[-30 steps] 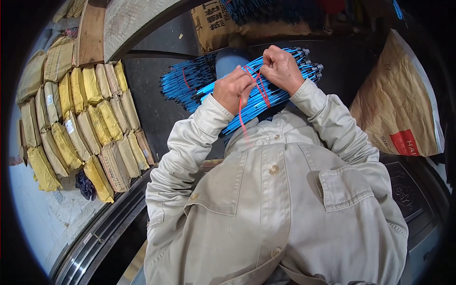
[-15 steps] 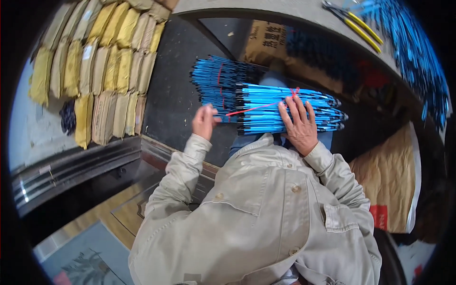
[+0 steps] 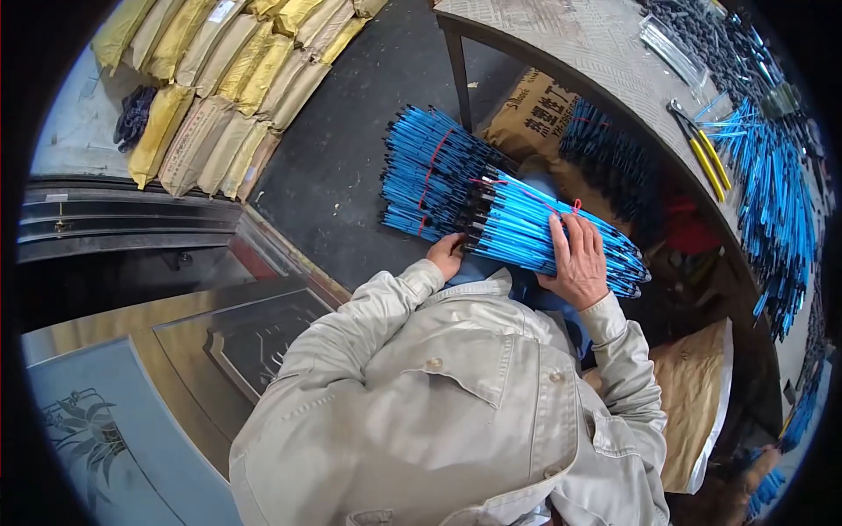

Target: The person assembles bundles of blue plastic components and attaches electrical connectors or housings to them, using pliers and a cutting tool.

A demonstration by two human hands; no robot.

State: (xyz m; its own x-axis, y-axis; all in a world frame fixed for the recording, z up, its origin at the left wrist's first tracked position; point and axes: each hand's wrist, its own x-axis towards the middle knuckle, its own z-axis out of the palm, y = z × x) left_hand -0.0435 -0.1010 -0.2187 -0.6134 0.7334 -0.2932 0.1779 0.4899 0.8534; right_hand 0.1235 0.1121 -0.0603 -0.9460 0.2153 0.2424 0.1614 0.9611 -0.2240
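A bundle of thin blue rods with black ends [image 3: 526,230] lies across my lap, with a red tie [image 3: 553,209] around it. My right hand [image 3: 579,261] grips its right part, fingers over the top and thumb on the near side. At the bundle's near left corner, my left hand [image 3: 445,256] is curled against the black ends; its fingertips are partly hidden underneath. Beyond the left end, more bundles of blue rods [image 3: 421,171] with red ties lie close to the one I hold.
Yellow and tan sacks [image 3: 215,131] are stacked at far left. On the table [image 3: 544,26] at right are yellow-handled pliers [image 3: 704,156] and loose blue rods [image 3: 772,202]. Under it stands a brown carton [image 3: 531,114]. Brown paper [image 3: 693,394] lies to my right.
My left hand has let go of the red tie's end and come down to the bundle's left end. The right hand stays on the bundle. The whole view has turned.
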